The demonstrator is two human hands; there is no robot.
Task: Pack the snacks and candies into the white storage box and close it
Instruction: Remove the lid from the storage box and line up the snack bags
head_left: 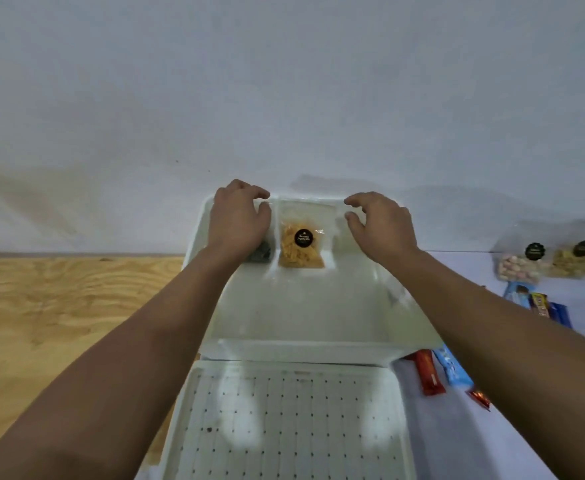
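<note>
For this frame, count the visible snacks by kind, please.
Clear bags in the white box: 2, a chips bag and a dark bag
Clear bags on the table: 2
Wrapped bars on the table: 6 visible
Total: 10

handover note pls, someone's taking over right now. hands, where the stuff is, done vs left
Left hand: over the box's far left corner, above a dark bag; fingers curled, grip unclear.
Right hand: hovers over the far right, fingers loosely curled, holds nothing.
Done: yellow chips bag in the far middle slot, dark bag in the slot to its left.
Left: two snack bags against the wall on the right, bars below them, orange bar and blue bar beside the box. Pack them, then close the lid, which lies open nearest the person.
</note>
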